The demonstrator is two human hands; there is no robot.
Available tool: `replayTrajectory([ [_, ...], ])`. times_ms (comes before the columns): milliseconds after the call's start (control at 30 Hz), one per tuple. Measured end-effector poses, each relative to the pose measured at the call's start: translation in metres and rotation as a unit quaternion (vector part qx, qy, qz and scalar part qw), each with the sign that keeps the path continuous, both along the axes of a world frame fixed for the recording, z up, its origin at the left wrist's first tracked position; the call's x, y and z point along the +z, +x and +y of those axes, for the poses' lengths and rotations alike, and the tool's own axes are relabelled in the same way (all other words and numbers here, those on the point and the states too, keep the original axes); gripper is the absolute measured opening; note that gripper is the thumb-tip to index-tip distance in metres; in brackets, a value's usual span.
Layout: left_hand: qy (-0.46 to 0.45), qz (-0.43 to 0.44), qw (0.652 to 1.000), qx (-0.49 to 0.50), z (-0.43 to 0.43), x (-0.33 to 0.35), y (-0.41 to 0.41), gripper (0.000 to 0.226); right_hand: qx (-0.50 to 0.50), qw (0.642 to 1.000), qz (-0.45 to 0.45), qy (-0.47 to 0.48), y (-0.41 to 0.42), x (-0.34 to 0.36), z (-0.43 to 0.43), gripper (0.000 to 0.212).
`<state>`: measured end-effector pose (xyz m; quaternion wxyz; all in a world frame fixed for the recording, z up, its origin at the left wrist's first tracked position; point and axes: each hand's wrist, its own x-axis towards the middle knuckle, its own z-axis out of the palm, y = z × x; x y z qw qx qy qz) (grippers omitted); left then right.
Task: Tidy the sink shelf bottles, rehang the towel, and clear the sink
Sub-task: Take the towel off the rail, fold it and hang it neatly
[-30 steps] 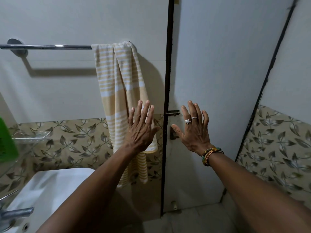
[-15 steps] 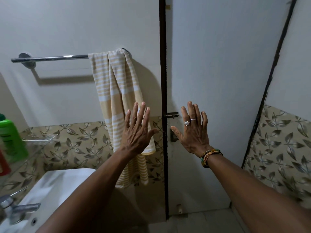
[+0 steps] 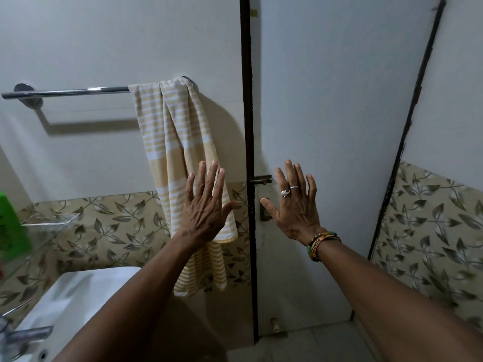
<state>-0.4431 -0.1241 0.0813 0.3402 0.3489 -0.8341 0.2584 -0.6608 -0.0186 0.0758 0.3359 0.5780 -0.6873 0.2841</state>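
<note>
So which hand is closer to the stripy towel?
Left. The left hand is spread in front of the towel, low down; the right hand is off to the side, in front of the door.

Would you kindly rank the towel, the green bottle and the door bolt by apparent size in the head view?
1. towel
2. green bottle, nearer and cut off by the frame
3. door bolt

The towel hangs on the right end of the towel bar. The sink sits below, to the left. The door stands right of the towel.
</note>
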Motion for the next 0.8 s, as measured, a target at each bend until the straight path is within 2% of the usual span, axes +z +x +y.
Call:
replayTrajectory([
  [800, 0.083, -0.039, 0.994, 0.057, -0.001, -0.021, -0.011, 0.081, 0.037, 0.999, -0.010, 0.002, -0.018, -0.019, -0.029, 0.077],
])
